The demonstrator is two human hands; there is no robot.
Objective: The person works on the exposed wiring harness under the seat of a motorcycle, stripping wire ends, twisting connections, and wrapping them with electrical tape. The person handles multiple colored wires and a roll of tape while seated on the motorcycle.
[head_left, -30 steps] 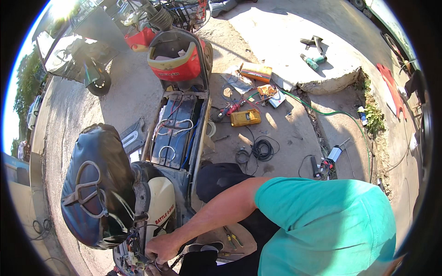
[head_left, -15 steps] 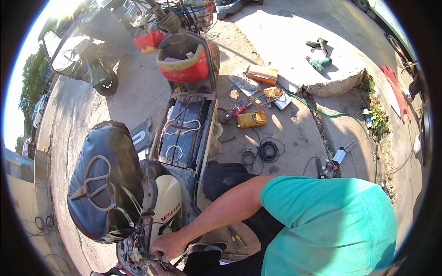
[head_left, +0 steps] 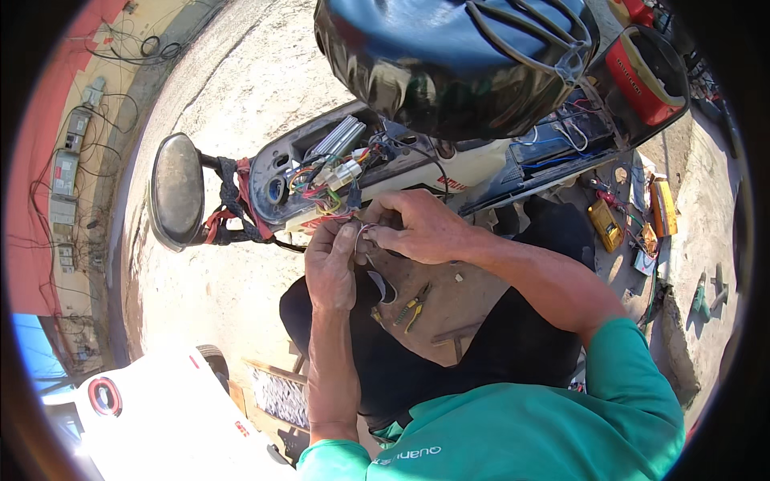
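Close together beside the scooter's open tail compartment, both my hands pinch thin wires [head_left: 362, 231]. My left hand [head_left: 331, 264] has thumb and fingers closed on them. From the right, my right hand [head_left: 421, 227] is closed on the same wires, fingertips almost touching the left's. The wire ends are mostly covered by the fingers. Just behind the hands, coloured wires and white connectors [head_left: 345, 173] spill from the scooter body [head_left: 285, 152]. A silver finned controller box [head_left: 341, 135] lies among them.
A black-covered seat [head_left: 417, 72] with scissors [head_left: 521, 36] on it rises above the body. An oval padded backrest [head_left: 175, 192] juts out left. Yellow-handled pliers [head_left: 415, 309] lie on the ground between my legs. Right are a yellow multimeter [head_left: 605, 225] and a green drill [head_left: 700, 298].
The view has swung left toward the scooter's tail, so the seat and body now appear further right. Both hands, earlier at the lower edge, now show fully, holding wires.
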